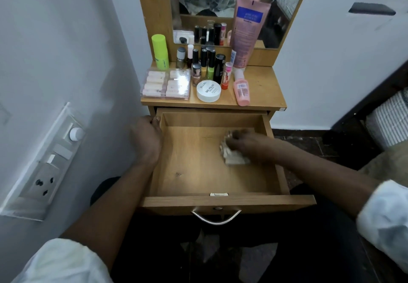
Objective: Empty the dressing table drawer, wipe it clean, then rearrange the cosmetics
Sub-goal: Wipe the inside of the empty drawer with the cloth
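The drawer stands pulled right out, its wooden floor wide open left of centre. The left hand curls its grip over the top edge of the drawer's left side, tight against the white wall. The right hand is down on the floor near the right side, grip bunched on a crumpled pale cloth; blur smears the fingertips. Cosmetics crowd the table above, with a bare strip at its right. Both sleeves run out of frame.
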Tool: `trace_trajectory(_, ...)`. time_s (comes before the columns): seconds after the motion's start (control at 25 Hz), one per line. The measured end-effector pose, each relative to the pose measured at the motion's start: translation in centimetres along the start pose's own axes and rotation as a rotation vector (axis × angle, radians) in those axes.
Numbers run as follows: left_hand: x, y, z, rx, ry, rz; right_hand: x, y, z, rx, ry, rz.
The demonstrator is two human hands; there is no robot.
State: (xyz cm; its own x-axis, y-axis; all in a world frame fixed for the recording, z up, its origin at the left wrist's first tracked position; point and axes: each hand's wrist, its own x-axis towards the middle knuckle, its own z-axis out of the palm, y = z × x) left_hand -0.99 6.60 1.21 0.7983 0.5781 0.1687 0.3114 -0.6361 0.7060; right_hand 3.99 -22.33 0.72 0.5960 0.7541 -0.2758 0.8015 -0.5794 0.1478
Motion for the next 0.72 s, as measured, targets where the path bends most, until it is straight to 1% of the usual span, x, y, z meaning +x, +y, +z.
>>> trace_trajectory(0.04,0.0,0.0,-0.1,0.008,0.008,-0.004,1.4,0.6,-0.1,0.001,0.088,0.077)
trace_trajectory(0.08,-0.1,0.0,-0.1,0.02,0.012,-0.009,2.4,0.5,-0.2,0.029,0.133,0.131)
trace_trajectory(0.12,-0.2,-0.1,-0.1,0.036,0.013,-0.01,2.8,0.1,-0.2,0.054,0.164,0.132)
trace_trajectory(0.16,-0.2,-0.1,-0.1,0.046,0.006,-0.004,2.6,-1.1,-0.2,0.1,0.142,0.093)
trace_trajectory(0.2,-0.2,-0.2,0.0,0.044,-0.003,0.003,1.4,-2.6,-0.4,0.199,0.094,0.034)
trace_trajectory(0.24,-0.2,-0.2,0.1,0.036,-0.008,0.005,0.1,-3.9,-0.4,0.277,0.008,-0.037)
trace_trajectory(0.28,-0.3,-0.1,0.1,0.03,-0.012,0.004,-1.5,-4.7,0.2,0.301,-0.057,-0.123)
trace_trajectory(0.32,-0.3,0.0,0.2,0.027,-0.017,0.003,-2.9,-5.2,0.8,0.309,-0.123,-0.149)
trace_trajectory(0.36,-0.3,0.1,0.3,0.024,-0.016,-0.001,-3.5,-5.0,1.4,0.254,-0.156,-0.086)
trace_trajectory(0.4,-0.2,0.0,0.2,0.019,-0.012,-0.008,-3.5,-4.6,1.7,0.227,-0.15,0.04)
trace_trajectory(0.44,-0.2,0.0,0.2,0.012,-0.008,-0.014,-2.9,-4.3,2.1,0.157,-0.127,0.169)
trace_trajectory(0.52,-0.2,0.0,0.0,0.002,0.0,-0.016,-0.1,-3.2,2.1,0.108,-0.041,0.455)
trace_trajectory(0.56,-0.2,0.1,0.0,0.004,0.002,-0.016,1.5,-2.7,1.7,0.121,-0.006,0.57)
trace_trajectory(0.6,-0.2,0.1,-0.1,0.008,0.004,-0.017,2.8,-2.5,1.3,0.138,0.017,0.617)
trace_trajectory(0.64,-0.2,0.1,-0.1,0.015,0.005,-0.015,3.5,-2.6,1.4,0.151,0.056,0.577)
trace_trajectory(0.72,-0.1,0.0,-0.1,0.023,-0.002,0.002,2.7,-3.9,2.0,0.19,0.107,0.332)
